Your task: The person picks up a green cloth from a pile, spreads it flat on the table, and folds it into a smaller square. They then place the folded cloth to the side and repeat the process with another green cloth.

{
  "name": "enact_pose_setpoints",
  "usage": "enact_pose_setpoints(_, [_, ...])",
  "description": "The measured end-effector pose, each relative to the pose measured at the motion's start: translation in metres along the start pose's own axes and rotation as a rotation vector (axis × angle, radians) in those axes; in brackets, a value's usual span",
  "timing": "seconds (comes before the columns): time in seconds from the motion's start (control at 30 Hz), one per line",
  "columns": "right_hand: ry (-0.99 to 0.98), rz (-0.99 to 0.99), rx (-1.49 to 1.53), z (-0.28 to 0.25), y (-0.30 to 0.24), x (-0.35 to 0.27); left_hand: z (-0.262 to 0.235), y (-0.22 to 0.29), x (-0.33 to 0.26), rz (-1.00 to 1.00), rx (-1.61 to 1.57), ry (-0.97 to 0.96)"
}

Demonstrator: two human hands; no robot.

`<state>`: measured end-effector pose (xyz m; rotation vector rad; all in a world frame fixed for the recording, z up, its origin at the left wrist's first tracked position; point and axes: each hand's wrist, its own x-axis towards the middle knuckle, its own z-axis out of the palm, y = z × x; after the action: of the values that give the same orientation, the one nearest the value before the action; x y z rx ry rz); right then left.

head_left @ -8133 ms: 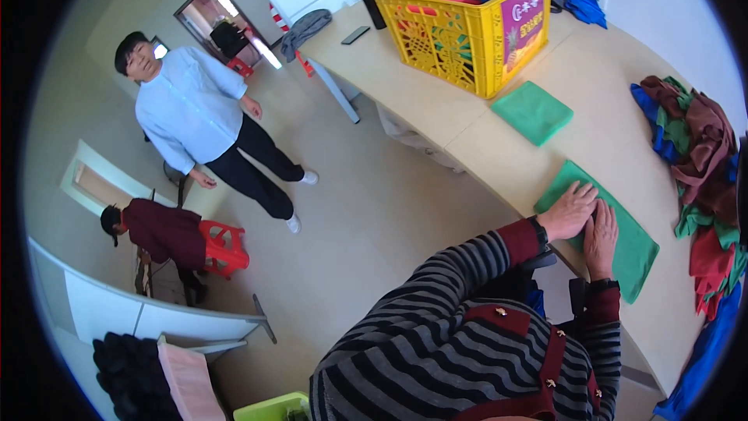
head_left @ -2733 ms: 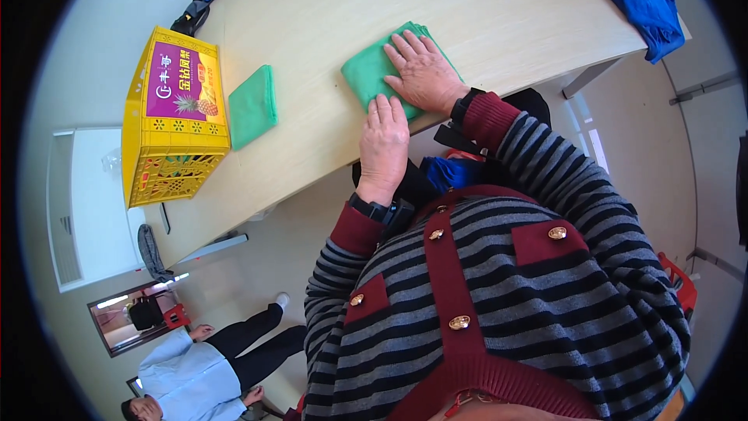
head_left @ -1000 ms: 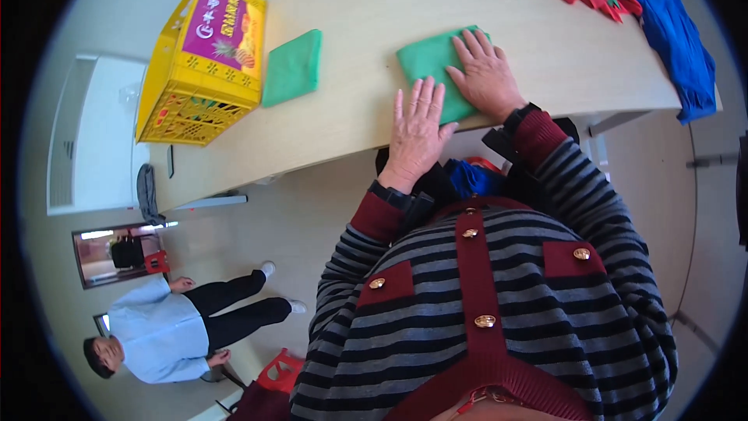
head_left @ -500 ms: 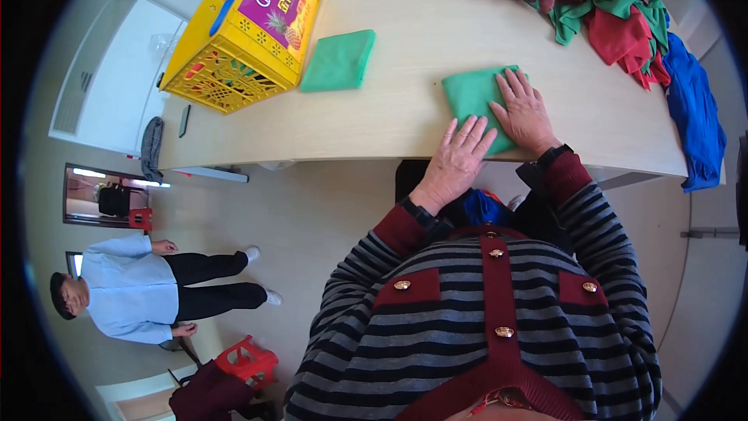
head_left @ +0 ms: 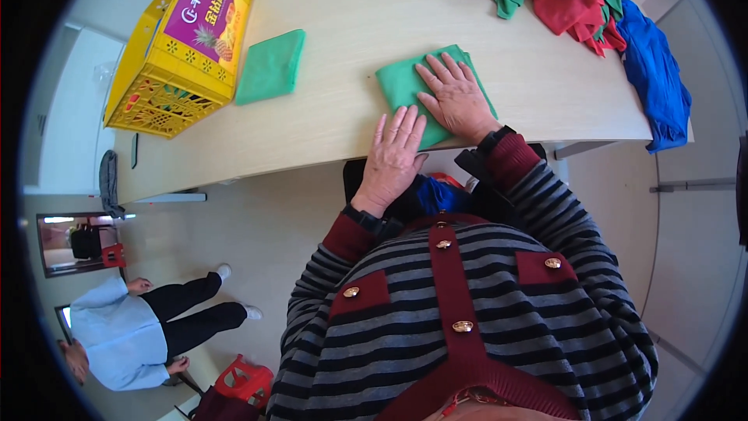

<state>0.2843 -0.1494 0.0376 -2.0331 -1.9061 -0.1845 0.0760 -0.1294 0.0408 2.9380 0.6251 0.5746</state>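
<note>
A folded green cloth [head_left: 399, 76] lies flat near the front edge of the table. My right hand [head_left: 457, 99] presses on its right part, palm down with the fingers spread. At the cloth's near left edge, my left hand [head_left: 392, 157] lies open, fingers stretched out and close to or touching it. To the left rests a second folded green cloth [head_left: 270, 68], beside a yellow plastic crate [head_left: 167, 78] with a purple picture label. Some green and red fabric shows through the crate's lattice side.
A loose heap of cloths, among them a red cloth [head_left: 573, 12] and a blue cloth [head_left: 658, 82] hanging over the edge, covers the table's far right. A phone [head_left: 135, 151] lies by the left edge. A person [head_left: 117, 335] stands at left near a red stool [head_left: 248, 382].
The view has shifted, so the table things appear further left. My left hand has slid back slightly toward the cloth's near edge; my right hand still lies on the cloth.
</note>
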Motion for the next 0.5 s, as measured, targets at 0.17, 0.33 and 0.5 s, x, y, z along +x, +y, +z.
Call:
enact_pose_setpoints(0.17, [-0.020, 0.117, -0.046, -0.007, 0.020, -0.003, 0.000, 0.005, 0.001, -0.004, 0.015, -0.006])
enact_pose_setpoints(0.33, [-0.041, 0.213, -0.046, -0.012, 0.029, -0.005, -0.010, 0.003, -0.002, -0.036, -0.057, 0.045])
enact_pose_setpoints(0.5, [0.057, 0.129, -0.205, -0.026, 0.016, -0.007, -0.010, -0.009, 0.006, -0.071, -0.223, 0.151])
